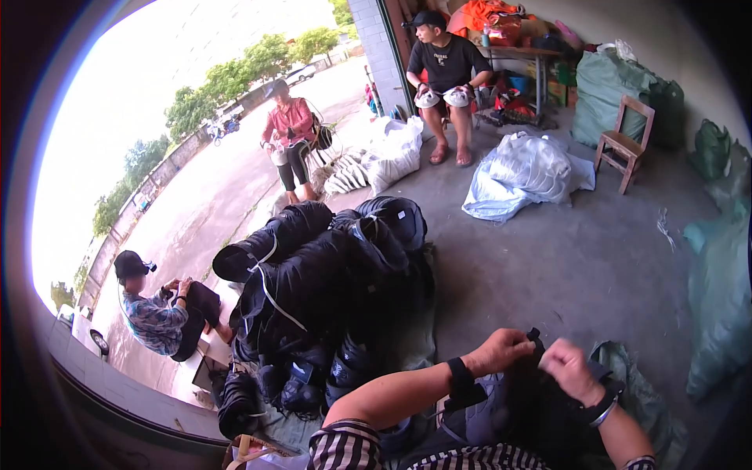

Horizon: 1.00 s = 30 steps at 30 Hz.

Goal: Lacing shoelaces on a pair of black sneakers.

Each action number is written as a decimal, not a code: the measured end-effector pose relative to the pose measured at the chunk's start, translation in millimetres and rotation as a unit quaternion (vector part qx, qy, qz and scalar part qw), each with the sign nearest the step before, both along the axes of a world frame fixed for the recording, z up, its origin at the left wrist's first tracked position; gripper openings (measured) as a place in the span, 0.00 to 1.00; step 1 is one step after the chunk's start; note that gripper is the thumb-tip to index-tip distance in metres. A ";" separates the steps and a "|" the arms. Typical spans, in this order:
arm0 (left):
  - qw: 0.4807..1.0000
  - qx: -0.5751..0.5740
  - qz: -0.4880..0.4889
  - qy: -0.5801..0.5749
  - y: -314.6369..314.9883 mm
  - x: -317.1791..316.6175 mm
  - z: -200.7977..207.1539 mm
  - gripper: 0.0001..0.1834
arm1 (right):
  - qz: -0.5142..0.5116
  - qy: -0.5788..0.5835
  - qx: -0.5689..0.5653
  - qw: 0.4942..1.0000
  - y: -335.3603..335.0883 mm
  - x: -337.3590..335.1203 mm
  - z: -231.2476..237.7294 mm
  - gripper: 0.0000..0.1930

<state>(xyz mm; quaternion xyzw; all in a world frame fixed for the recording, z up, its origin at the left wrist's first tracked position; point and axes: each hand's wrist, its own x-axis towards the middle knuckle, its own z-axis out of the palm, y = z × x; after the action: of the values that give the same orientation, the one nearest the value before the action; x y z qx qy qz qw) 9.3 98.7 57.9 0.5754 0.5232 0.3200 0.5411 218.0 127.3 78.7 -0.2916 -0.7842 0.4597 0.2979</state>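
My left hand (501,351) is closed in a pinch at the end of a small black strap (536,337), held above my lap. Just right of it, my right hand (574,370) is raised with curled fingers. Motion blurs its fingertips, so I cannot make out whether they grip anything. Under both hands, black cloth (529,399) lies across my lap, its shape partly hidden by my arms. Left of my forearm rises a heap of black nested stacks (309,270), which look like caps, some tied with pale strips (276,296).
One seated person (446,70) has pale rounded pieces on the knees; two others (291,129) (168,313) sit near the doorway. White sacks (521,172) lie on the concrete floor. A wooden chair (625,145) and green sacks (623,94) stand right, beyond a loaded table (521,52).
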 end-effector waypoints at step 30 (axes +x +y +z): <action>0.957 0.032 -0.248 -0.149 -19.1 20.5 84.3 0.13 | 0.093 0.255 -0.265 0.925 -31.0 11.6 111.2 0.03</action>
<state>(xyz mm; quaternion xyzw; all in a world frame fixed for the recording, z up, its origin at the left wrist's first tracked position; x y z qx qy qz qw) 29.8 79.6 142.2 0.6497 0.2666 0.2746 0.6568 229.6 96.4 189.9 -0.1583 -0.5551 0.7350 0.3558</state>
